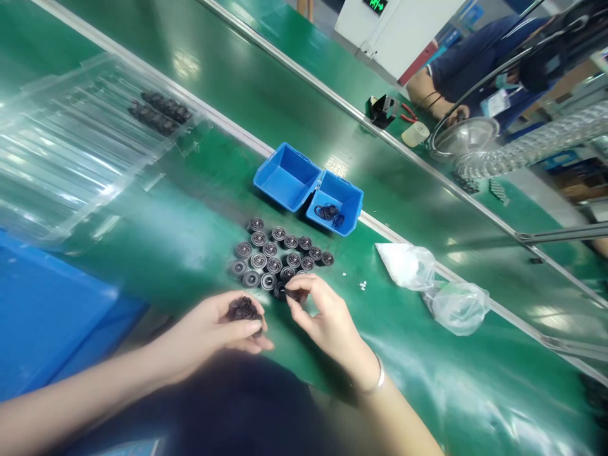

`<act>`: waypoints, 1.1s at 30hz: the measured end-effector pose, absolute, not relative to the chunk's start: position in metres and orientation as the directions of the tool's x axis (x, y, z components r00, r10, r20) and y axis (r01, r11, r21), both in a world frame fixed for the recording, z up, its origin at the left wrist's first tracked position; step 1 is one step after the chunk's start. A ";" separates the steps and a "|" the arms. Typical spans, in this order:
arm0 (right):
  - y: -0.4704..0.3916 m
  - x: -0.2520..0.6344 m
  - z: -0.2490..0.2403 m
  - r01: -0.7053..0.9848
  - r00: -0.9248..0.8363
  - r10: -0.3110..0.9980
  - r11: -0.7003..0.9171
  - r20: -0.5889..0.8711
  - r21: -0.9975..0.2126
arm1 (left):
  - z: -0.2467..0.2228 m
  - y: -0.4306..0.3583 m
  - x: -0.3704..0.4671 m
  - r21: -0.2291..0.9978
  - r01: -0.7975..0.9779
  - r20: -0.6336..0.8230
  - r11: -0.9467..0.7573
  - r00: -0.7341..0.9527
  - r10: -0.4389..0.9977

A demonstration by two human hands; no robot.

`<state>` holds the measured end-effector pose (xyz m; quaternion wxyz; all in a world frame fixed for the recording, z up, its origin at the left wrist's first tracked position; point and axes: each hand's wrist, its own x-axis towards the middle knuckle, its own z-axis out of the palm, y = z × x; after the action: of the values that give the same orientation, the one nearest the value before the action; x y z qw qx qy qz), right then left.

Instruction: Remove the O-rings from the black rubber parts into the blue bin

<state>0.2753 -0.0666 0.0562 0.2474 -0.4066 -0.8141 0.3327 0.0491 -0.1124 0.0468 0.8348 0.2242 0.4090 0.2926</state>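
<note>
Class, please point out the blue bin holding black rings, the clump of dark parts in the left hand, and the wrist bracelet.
Blue bin (340,192): head view, bare inner wall.
Clump of dark parts (244,309): head view, upper surface.
Bracelet (380,372): head view, outer band.

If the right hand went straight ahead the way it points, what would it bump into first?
Probably the nearest round black part, just ahead of the right hand. I can't tell how high the hand is, so it might pass over.
</note>
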 end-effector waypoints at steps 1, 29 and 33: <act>-0.066 0.274 0.054 0.509 -0.578 0.806 0.476 0.124 -0.717 | 0.046 -0.113 0.048 0.610 -0.302 -0.557 0.733 0.495 0.667; -0.075 0.244 0.064 0.408 -0.568 0.810 0.431 0.145 -0.805 | 0.045 -0.109 0.038 0.603 -0.385 -0.472 0.699 0.534 0.702; -0.058 0.253 0.067 0.448 -0.497 0.850 0.423 0.174 -0.788 | 0.046 -0.105 0.033 0.626 -0.353 -0.508 0.695 0.492 0.707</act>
<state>0.2531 -0.0576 0.0667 0.2895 -0.4096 -0.7923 0.3474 0.0331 -0.1051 0.0457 0.8336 0.2266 0.3908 0.3179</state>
